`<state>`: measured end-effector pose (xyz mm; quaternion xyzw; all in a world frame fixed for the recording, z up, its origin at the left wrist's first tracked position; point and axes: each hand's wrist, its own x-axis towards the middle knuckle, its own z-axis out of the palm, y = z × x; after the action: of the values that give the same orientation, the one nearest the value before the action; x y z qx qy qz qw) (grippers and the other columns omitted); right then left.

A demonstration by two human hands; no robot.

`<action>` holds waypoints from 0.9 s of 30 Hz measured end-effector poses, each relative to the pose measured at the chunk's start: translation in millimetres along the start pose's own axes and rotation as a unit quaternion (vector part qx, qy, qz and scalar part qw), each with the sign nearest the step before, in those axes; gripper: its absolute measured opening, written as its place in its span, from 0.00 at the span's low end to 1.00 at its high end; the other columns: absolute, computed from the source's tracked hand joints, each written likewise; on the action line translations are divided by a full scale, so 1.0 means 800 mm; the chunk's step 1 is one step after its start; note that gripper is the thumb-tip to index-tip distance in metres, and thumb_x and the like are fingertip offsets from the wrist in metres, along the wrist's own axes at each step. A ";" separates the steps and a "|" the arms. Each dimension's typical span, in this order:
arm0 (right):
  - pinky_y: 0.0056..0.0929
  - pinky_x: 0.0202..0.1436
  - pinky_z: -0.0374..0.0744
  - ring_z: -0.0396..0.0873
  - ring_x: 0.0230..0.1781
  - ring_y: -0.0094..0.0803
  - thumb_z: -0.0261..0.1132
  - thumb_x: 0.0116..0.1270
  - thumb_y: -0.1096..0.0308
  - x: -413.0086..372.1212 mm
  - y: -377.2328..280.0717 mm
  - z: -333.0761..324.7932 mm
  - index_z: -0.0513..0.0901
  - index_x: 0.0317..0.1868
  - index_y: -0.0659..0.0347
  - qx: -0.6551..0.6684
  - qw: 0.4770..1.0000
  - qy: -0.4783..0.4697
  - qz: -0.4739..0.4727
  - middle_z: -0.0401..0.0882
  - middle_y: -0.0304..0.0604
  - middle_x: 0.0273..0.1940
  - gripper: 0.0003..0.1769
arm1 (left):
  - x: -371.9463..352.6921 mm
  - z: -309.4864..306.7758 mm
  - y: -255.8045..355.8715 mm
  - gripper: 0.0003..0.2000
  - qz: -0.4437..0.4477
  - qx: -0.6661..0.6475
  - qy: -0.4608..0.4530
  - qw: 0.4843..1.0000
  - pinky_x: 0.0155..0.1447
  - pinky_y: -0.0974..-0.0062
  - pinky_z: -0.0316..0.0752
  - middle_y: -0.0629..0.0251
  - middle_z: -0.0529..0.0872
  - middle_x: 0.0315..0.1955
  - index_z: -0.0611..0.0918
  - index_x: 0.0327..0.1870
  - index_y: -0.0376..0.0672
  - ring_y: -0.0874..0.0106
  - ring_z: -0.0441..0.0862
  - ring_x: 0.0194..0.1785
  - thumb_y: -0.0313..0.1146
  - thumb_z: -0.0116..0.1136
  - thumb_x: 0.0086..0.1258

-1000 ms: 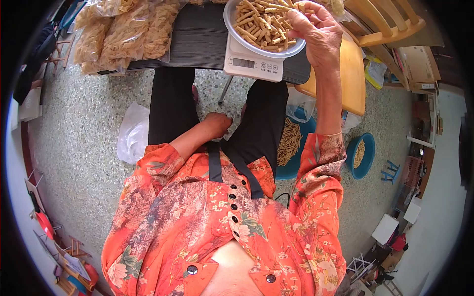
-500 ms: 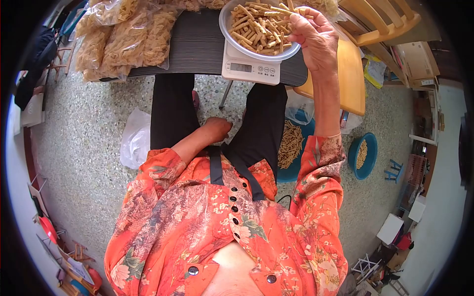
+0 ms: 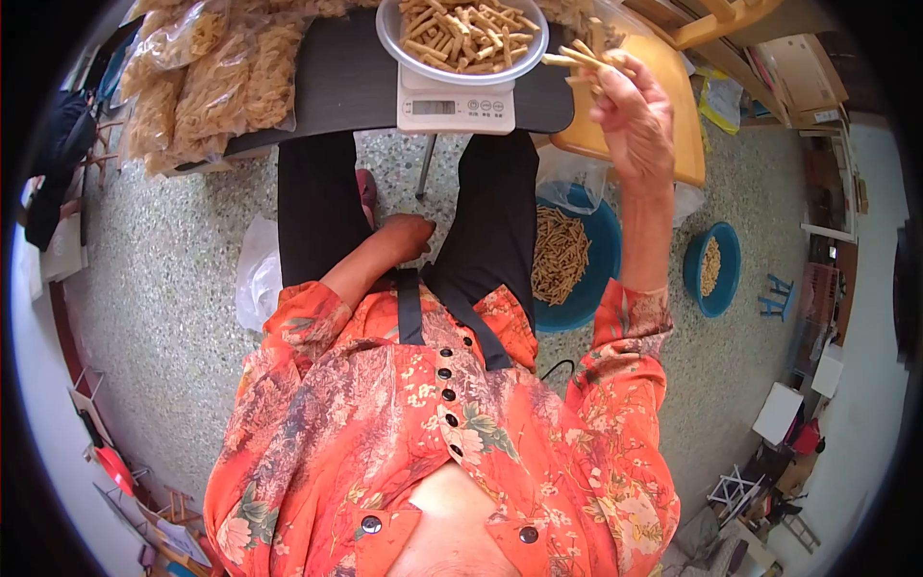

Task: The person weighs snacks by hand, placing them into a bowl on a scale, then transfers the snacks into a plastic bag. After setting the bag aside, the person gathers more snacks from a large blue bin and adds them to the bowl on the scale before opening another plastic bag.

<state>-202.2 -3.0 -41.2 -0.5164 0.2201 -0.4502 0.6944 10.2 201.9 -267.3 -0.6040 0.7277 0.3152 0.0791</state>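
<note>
Right hand [image 3: 632,120], pinching several sticks [image 3: 575,58], has drawn right, clear of the bowl [image 3: 396,55] on the scale [image 3: 455,108]; the weighed portion is judged under adjustment.

A bowl [image 3: 386,50] of sticks [image 3: 461,34] sits on a scale [image 3: 457,108] at the tabletop's [image 3: 336,82] near edge, with bags [image 3: 207,87] to its left. The right hand [image 3: 635,115], gripping more sticks, is right of the bowl, above a basin [image 3: 604,260] on the floor [image 3: 163,250]. A smaller basin [image 3: 694,288] lies farther right.

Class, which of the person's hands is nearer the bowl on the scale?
Right. The right hand holds sticks just beside the bowl; the left hand rests on the lap, far below it.
</note>
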 end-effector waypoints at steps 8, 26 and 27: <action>0.17 0.29 0.85 0.84 0.33 0.22 0.68 0.68 0.75 -0.147 0.055 -0.102 0.80 0.53 0.65 -0.113 0.983 0.132 0.054 0.85 0.41 0.40 0.14 | 0.003 0.005 -0.009 0.16 -0.004 0.001 -0.020 1.000 0.51 0.53 0.80 0.52 0.88 0.41 0.83 0.45 0.40 0.52 0.86 0.50 0.39 0.70 0.61; 0.25 0.30 0.83 0.82 0.27 0.25 0.75 0.64 0.65 -0.319 0.252 -0.214 0.78 0.62 0.69 -0.280 0.836 0.309 0.356 0.83 0.42 0.38 0.29 | -0.002 0.001 -0.005 0.16 -0.024 -0.004 -0.028 0.999 0.50 0.52 0.79 0.53 0.89 0.41 0.84 0.46 0.40 0.52 0.86 0.50 0.39 0.70 0.62; 0.25 0.30 0.83 0.82 0.27 0.25 0.74 0.64 0.65 -0.316 0.249 -0.219 0.79 0.60 0.69 -0.339 0.816 0.276 0.377 0.84 0.42 0.38 0.27 | -0.003 0.000 -0.004 0.16 -0.026 -0.007 -0.028 0.999 0.50 0.52 0.79 0.53 0.89 0.41 0.84 0.46 0.40 0.52 0.86 0.50 0.39 0.70 0.62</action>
<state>-384.2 133.9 -328.6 -0.4495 0.7190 -0.1739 0.5008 13.8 203.3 -267.0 -0.6140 0.7075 0.3344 0.1032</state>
